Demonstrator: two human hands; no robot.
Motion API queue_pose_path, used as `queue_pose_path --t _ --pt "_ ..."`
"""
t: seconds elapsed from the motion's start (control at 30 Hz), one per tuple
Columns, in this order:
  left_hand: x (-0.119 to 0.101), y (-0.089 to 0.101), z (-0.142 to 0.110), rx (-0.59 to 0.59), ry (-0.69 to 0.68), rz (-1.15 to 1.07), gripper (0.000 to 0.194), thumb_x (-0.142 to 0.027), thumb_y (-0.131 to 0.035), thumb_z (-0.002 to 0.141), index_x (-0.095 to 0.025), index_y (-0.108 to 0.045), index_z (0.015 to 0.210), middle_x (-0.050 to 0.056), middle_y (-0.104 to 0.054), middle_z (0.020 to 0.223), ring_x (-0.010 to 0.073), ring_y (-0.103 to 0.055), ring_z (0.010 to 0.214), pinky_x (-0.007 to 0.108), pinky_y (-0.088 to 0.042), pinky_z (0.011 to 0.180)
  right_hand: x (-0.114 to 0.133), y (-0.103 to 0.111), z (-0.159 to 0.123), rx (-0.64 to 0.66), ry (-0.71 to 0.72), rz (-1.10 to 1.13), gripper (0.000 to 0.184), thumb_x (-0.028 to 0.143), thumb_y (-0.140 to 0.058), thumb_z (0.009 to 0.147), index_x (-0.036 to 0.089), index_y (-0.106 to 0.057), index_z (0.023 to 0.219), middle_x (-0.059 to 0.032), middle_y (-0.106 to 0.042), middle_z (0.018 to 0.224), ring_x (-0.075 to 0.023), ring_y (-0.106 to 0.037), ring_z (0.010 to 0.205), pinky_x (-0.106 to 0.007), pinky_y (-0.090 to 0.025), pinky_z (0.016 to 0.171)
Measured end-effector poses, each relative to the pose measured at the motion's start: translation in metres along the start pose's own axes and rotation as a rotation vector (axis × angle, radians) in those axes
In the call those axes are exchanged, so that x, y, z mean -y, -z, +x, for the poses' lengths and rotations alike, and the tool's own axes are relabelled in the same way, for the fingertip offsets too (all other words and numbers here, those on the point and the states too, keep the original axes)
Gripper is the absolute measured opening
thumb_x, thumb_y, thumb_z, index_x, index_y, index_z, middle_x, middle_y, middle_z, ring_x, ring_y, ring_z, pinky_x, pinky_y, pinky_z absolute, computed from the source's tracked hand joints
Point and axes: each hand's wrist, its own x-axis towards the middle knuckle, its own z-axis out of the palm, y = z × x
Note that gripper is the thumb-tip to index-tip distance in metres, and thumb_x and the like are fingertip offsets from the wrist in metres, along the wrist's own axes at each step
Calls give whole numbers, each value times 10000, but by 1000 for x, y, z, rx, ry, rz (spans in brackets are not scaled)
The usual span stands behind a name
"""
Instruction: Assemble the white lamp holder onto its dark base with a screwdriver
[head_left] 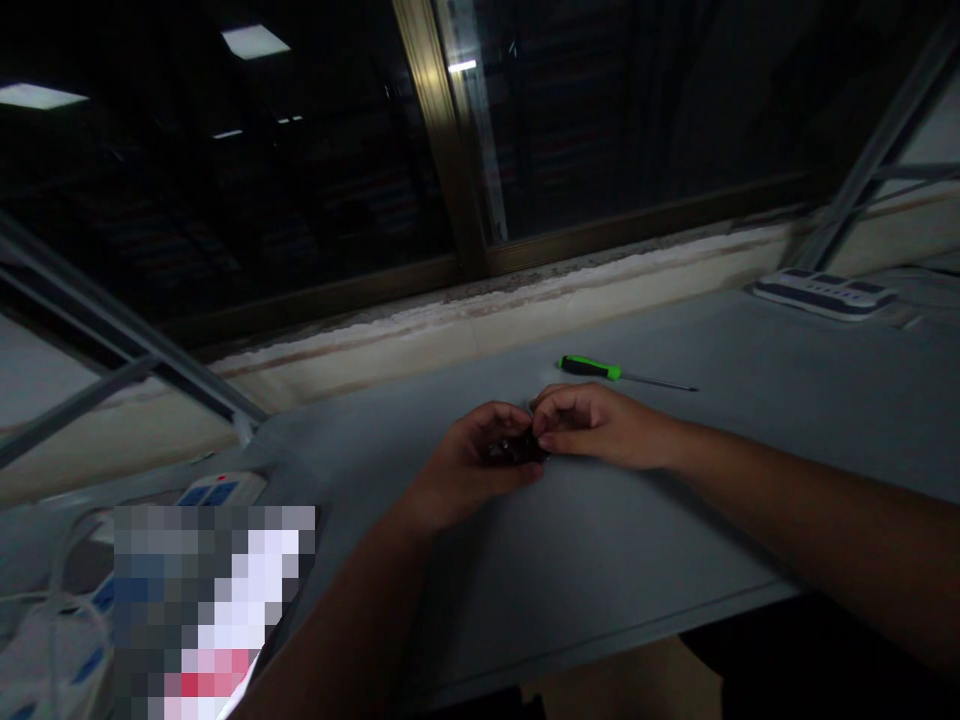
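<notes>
Over the middle of the grey table, my left hand (pixel 480 460) curls around a small dark object (pixel 514 448) with a few shiny spots on it. Its kind is too dim and too covered by fingers to make out. My right hand (pixel 589 425) meets it from the right, thumb and fingers pinched at the object's upper right edge. Whether a smaller piece sits in that pinch is hidden. Just beyond my right hand lies a screwdriver (pixel 590 367) with a green and black handle, its metal shaft pointing right.
A power strip (pixel 821 294) sits at the table's back right. Another power strip (pixel 225 490) and white cables (pixel 56 590) are at the left, beside a pixelated area. Behind the table (pixel 600 560) run a ledge and a dark window (pixel 300 180), with metal frame bars at both sides.
</notes>
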Motion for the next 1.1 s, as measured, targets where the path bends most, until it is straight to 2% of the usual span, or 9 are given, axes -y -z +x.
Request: queue_pose_path --t 0.1,0.17,0.27,0.33,0.43,0.53,0.63,0.83,1.1 --pt "-2 -1 0 -2 -11 9 431 -180 -920 701 -179 -648 1036 28 -692 1007 144 -650 916 278 -492 828 1 2 0 25 -20 78 272 408 -801 827 179 -704 938 -32 -687 974 -140 -652 897 -300 -528 850" --pt "-4 -1 0 -26 -9 25 417 -194 -914 712 -183 -653 1037 23 -694 977 140 -644 889 275 -487 814 3 7 0 -48 21 24 273 429 -773 857 187 -700 960 -37 -686 975 -150 -657 899 -313 -535 852" --pt "-5 0 -1 -71 -27 33 389 -207 -899 730 -191 -654 1031 27 -711 1000 148 -651 909 284 -484 840 3 18 -1 -237 162 -309 201 394 -707 915 206 -716 986 -65 -662 1020 -179 -646 947 -351 -527 883" --pt "-3 1 0 -106 -37 31 364 -211 -884 745 -195 -649 1023 38 -727 1045 161 -661 956 298 -480 876 0 25 -2 -279 243 -554 190 355 -716 903 218 -732 1033 -95 -646 1130 -217 -639 1066 -397 -510 979" --pt "1 3 2 -157 -33 17 369 -218 -879 743 -197 -638 1021 49 -748 1049 175 -671 972 311 -477 887 -9 29 -1 -193 244 -737 294 299 -768 845 212 -734 1124 -129 -621 1289 -264 -611 1215 -443 -474 1085" --pt "5 4 6 -184 -20 -16 395 -225 -895 715 -190 -640 1014 55 -762 1028 188 -685 970 328 -485 901 -16 29 3 -95 205 -787 207 234 -697 885 184 -738 1081 -125 -679 1221 -248 -641 1158 -427 -492 1044" --pt "8 6 8 -279 32 2 440 -221 -924 672 -186 -656 1019 48 -763 1011 188 -696 942 341 -497 913 -19 27 6 -152 160 -685 147 275 -636 940 186 -733 1006 -88 -726 1052 -214 -668 1020 -393 -505 959" --pt "13 8 11 -363 81 58 566 -196 -955 609 -181 -686 1107 69 -755 1048 189 -706 904 361 -516 899 -17 25 4 -251 -11 -42 358 501 -754 858 177 -691 998 -52 -746 947 -167 -687 858 -316 -522 814" --pt "10 2 10 -272 68 -30 492 -211 -962 593 -169 -739 1029 53 -783 977 196 -725 911 394 -533 943 -10 13 5 -232 28 44 298 441 -798 827 187 -703 952 -46 -753 967 -157 -700 895 -321 -545 867"
